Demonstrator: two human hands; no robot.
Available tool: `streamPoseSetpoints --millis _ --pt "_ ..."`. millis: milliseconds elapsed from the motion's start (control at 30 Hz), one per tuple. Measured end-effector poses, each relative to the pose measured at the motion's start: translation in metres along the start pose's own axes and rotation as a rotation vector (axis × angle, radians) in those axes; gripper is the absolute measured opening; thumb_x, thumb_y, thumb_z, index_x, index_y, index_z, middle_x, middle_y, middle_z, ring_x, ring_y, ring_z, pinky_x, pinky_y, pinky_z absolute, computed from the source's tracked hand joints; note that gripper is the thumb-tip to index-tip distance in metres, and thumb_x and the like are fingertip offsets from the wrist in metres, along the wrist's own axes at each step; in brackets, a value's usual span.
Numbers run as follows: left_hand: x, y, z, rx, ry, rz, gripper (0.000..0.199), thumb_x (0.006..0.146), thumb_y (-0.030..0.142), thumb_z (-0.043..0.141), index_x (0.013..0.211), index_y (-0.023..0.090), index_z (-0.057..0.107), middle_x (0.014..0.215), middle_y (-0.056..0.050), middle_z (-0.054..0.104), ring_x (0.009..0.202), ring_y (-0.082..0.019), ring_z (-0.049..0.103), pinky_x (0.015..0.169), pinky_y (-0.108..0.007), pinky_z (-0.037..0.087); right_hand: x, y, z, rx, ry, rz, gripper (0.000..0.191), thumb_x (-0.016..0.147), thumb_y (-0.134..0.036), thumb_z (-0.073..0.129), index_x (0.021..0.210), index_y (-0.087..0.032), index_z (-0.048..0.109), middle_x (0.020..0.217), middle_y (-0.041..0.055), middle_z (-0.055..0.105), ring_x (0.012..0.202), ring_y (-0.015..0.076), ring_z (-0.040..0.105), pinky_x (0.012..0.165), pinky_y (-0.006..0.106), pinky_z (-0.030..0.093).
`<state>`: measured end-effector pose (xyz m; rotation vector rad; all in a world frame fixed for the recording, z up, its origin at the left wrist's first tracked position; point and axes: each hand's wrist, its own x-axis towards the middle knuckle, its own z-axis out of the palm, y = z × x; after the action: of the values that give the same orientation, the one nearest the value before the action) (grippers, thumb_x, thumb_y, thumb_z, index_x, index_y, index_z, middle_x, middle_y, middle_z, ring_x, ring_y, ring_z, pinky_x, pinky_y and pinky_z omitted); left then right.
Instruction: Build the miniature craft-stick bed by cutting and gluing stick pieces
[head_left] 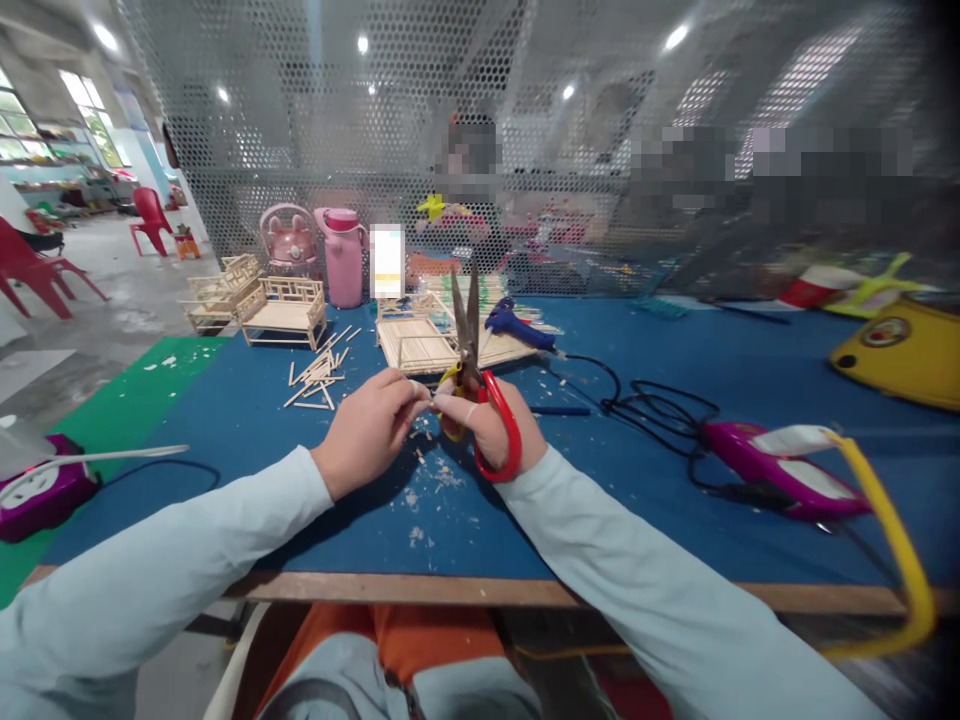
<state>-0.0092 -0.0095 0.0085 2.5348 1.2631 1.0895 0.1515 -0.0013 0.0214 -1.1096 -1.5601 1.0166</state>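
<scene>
— Start closest to the body: see what, on the near side of the scissors (468, 340)?

— Orange clothing (435, 640) on the lap, then the wooden edge (525, 592) of the blue table (300, 530). Pale shavings (420, 500) too, scattered on the blue

— And to either side?

— Well left of the scissors, a purple socket block (45, 490). Well right, a purple power strip (787, 475) with a yellow cable (900, 540)

— Left hand (371, 430)?

— Just left of the scissors, fingertips clenched in a pinch, close against the right fingertips. Cannot tell whether gripping anything small

— Right hand (506, 420)?

— Grasping the scissors, red loop around the hand, blades upward and slightly parted. Also yellow parts (452, 385) beside the blades' base; cannot tell whether joined to the scissors

— Now past them?

— Right of the scissors, a blue rod (562, 411) and, a little farther, a blue glue gun (521, 325). Left, loose sticks (319, 375) in a scattered heap; just beyond, a flat slatted frame (416, 345). Farther left, small slatted benches (281, 315) and a pink thermos (345, 262)

— Farthest?

— Beyond the scissors, a perforated metal screen (540, 130) with a person (469, 215) behind; far left, red chairs (150, 220)
</scene>
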Motion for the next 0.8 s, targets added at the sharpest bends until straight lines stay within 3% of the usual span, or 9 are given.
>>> streamPoseSetpoints --millis 100,233,433,567,667,800 --pt "-0.001 0.004 0.000 -0.073 0.059 0.014 0.021 0.088 0.025 0.044 0.088 0.016 0.063 0.085 -0.006 0.059 0.080 -0.015 0.054 0.073 -0.027 0.045 0.002 0.007 0.003 0.211 -0.012 0.010 0.022 0.057 -0.029 0.067 0.067 -0.018 0.052 0.060 -0.0043 0.053 0.052 0.0117 0.051 0.052 0.027 0.042" --pt "-0.001 0.006 0.004 -0.312 0.189 -0.113 0.021 0.083 0.029 0.054 0.098 0.018 0.064 0.089 -0.005 0.063 0.077 -0.013 0.056 0.071 -0.025 0.046 0.004 0.012 0.007 0.343 -0.027 -0.001 0.025 0.058 -0.032 0.070 0.069 -0.020 0.051 0.061 -0.0035 0.055 0.055 0.0124 0.053 0.053 0.028 0.046" --pt "-0.003 0.008 0.012 -0.647 0.243 -0.184 0.018 0.080 0.029 0.059 0.088 0.019 0.071 0.089 -0.005 0.069 0.085 -0.014 0.061 0.080 -0.026 0.046 0.003 0.010 0.011 0.363 0.012 -0.034 0.028 0.057 -0.035 0.072 0.069 -0.021 0.051 0.062 -0.0047 0.052 0.049 0.0098 0.049 0.047 0.026 0.043" --pt "-0.001 0.012 0.009 -0.807 0.238 -0.271 0.021 0.081 0.028 0.057 0.094 0.019 0.070 0.096 -0.005 0.068 0.091 -0.015 0.059 0.087 -0.029 0.045 0.001 0.006 0.011 0.345 0.002 -0.055 0.023 0.060 -0.034 0.070 0.066 -0.019 0.053 0.056 -0.0045 0.051 0.049 0.0103 0.049 0.048 0.026 0.043" --pt "-0.001 0.014 0.007 -0.812 0.208 -0.244 0.023 0.081 0.029 0.057 0.097 0.020 0.070 0.093 -0.005 0.066 0.091 -0.015 0.057 0.088 -0.030 0.043 0.000 0.002 0.010 0.370 -0.022 -0.056 0.021 0.059 -0.033 0.068 0.068 -0.020 0.054 0.061 -0.0029 0.055 0.051 0.0108 0.050 0.051 0.027 0.044" --pt "-0.003 0.014 0.008 -0.706 0.206 -0.204 0.024 0.081 0.031 0.057 0.097 0.020 0.071 0.082 -0.005 0.061 0.083 -0.015 0.054 0.079 -0.028 0.045 0.000 -0.001 0.008 0.373 -0.039 -0.047 0.021 0.057 -0.032 0.065 0.070 -0.022 0.054 0.067 -0.0018 0.057 0.056 0.0127 0.052 0.056 0.029 0.047"
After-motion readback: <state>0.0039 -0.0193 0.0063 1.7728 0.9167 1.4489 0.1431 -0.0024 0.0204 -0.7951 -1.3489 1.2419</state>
